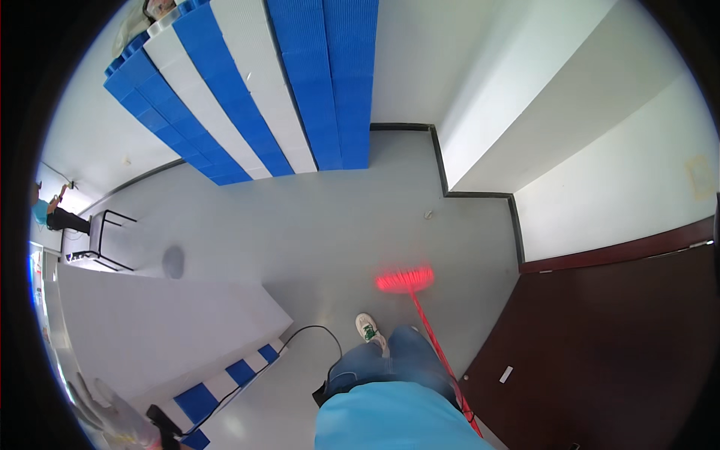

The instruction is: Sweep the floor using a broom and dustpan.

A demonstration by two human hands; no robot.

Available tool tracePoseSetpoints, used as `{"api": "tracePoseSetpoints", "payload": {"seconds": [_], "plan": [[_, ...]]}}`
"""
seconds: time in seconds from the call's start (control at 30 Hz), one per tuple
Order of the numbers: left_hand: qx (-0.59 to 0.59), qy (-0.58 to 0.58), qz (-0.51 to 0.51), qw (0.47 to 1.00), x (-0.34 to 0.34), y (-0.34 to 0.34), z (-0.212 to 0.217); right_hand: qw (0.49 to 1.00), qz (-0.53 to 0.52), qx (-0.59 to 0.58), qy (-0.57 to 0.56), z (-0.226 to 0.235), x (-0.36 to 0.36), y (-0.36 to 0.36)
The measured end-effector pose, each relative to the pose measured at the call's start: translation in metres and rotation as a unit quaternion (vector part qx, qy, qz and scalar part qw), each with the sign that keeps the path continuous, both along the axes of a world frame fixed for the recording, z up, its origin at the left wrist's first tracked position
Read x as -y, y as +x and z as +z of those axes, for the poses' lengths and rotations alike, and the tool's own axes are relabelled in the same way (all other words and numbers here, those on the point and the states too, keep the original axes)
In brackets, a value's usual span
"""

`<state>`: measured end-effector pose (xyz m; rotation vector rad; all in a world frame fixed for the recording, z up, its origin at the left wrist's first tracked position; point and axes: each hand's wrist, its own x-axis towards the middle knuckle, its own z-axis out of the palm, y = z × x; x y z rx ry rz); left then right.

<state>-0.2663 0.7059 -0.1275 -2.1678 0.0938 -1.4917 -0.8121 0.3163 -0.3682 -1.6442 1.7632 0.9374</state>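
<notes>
A red broom [425, 322] stands in front of me, its bristles [405, 280] against the grey floor [330, 225]. The handle slants down past the right side of my legs and leaves at the lower edge; what holds its upper end is out of sight. At the lower left, my left hand [120, 414] is in a pale glove with a black band at the wrist. Its fingers are spread, nothing is in them, and it appears beside a white-topped surface [157, 322]. My right hand does not show.
Tall blue and white stacks [255, 90] stand against the far wall. A brown door [600, 337] is at the right, near a white wall corner [450, 184]. A small scrap [428, 215] lies on the floor. A black cable [319, 327] loops by my legs. Far left, a person [56, 214] is near a black-framed table [101, 232].
</notes>
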Motion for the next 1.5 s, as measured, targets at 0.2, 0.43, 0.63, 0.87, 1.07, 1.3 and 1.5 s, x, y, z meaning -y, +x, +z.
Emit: {"api": "tracePoseSetpoints", "payload": {"seconds": [0.2, 0.43, 0.63, 0.87, 1.07, 1.3, 1.5], "plan": [[-0.106, -0.057, -0.157, 0.98, 0.093, 0.047, -0.018, 0.998, -0.049, -0.001, -0.034, 0.008, -0.013, 0.001], [-0.23, -0.132, -0.366, 0.892, 0.223, 0.115, -0.034, 0.989, -0.074, 0.002, -0.129, 0.047, 0.052, 0.027], [-0.284, -0.219, -0.525, 0.772, 0.371, 0.179, -0.042, 0.938, 0.097, -0.071, -0.326, 0.113, 0.227, 0.063], [-0.326, -0.356, -0.578, 0.658, 0.527, 0.288, -0.019, 0.802, 0.437, -0.088, -0.399, 0.193, 0.521, 0.199], [-0.377, -0.407, -0.466, 0.689, 0.616, 0.377, 0.032, 0.76, 0.529, -0.216, -0.309, 0.179, 0.669, 0.331], [-0.395, -0.372, -0.363, 0.758, 0.682, 0.455, 0.069, 0.757, 0.57, -0.167, -0.274, 0.142, 0.729, 0.405], [-0.444, -0.333, -0.221, 0.801, 0.731, 0.514, 0.118, 0.714, 0.616, -0.031, -0.33, 0.159, 0.735, 0.445]]}}
